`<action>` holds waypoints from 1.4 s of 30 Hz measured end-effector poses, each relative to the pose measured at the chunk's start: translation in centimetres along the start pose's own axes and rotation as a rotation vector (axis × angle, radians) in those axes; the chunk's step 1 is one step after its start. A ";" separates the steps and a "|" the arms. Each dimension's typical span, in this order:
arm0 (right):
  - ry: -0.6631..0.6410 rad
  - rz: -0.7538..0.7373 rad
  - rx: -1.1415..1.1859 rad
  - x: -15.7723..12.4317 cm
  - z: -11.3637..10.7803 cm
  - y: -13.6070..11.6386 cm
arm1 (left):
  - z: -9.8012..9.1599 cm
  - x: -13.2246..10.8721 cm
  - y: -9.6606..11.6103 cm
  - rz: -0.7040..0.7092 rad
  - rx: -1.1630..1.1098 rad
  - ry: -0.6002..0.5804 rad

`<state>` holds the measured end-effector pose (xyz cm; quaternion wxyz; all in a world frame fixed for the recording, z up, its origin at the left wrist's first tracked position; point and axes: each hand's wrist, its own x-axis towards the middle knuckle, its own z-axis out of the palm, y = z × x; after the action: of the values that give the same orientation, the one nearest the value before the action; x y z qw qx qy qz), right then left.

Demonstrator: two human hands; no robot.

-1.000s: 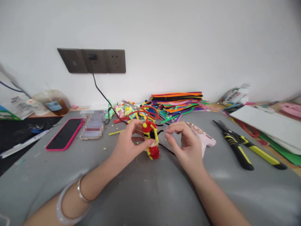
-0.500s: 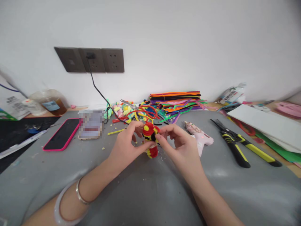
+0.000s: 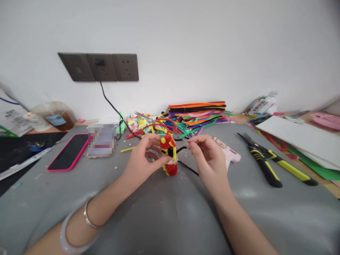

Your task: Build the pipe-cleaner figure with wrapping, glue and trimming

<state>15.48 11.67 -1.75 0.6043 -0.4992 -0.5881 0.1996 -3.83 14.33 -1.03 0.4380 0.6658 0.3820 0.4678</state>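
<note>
A small figure of red, yellow and black pipe cleaners stands upright on the grey mat. My left hand grips it, thumb under its middle and fingers curled behind its top. My right hand hovers just to the right of the figure, fingers bent and pinched on a thin black pipe cleaner that runs from the figure across the mat.
A pink glue gun lies behind my right hand. Black-and-yellow pliers lie further right, a pink-cased phone at left. A stack of coloured pipe cleaners sits by the wall. White and green sheets are at far right.
My right hand closed in on the figure's top half a second ago and has drawn back to the right. My left hand still holds the figure.
</note>
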 end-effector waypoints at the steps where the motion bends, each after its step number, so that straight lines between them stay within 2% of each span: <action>1: 0.019 0.036 0.022 0.2 0.0 0.6 | 0.0 0.1 -0.1 -0.027 -0.036 0.007; 3: 0.009 0.150 0.121 0.6 0.1 1.6 | -0.1 0.3 -0.3 -0.072 -0.113 0.014; 6: -0.150 0.336 0.346 0.8 0.4 2.2 | -0.1 0.6 -0.9 -0.113 -0.214 0.002; 9: -0.271 0.415 0.481 0.5 0.6 1.7 | -0.2 0.7 -1.3 -0.128 -0.227 -0.011; 16: -0.236 0.344 0.488 0.1 0.7 1.2 | -0.4 0.6 -1.0 -0.084 -0.186 -0.039; 20: -0.216 0.372 0.502 0.0 1.1 1.5 | -0.5 0.5 -1.0 -0.050 -0.065 -0.076; 25: -0.193 0.381 0.513 -0.1 1.3 1.6 | -0.7 0.5 -0.7 0.044 0.151 -0.037; 28: -0.175 0.388 0.511 -0.1 1.3 1.7 | -0.8 0.5 -0.7 0.098 0.207 -0.067; 32: -0.140 0.406 0.526 0.0 1.3 1.7 | -0.6 0.3 -1.0 0.110 0.090 -0.125; 37: -0.150 0.416 0.529 -0.1 1.4 1.7 | -0.3 0.5 -1.0 -0.043 -0.144 -0.049; 42: -0.173 0.365 0.507 -0.2 1.5 1.6 | -0.4 0.8 -0.6 -0.077 -0.188 0.006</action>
<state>14.65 12.70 -3.46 0.6115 -0.4111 -0.4695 0.4865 -4.02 15.30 -1.30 0.5150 0.6052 0.3633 0.4863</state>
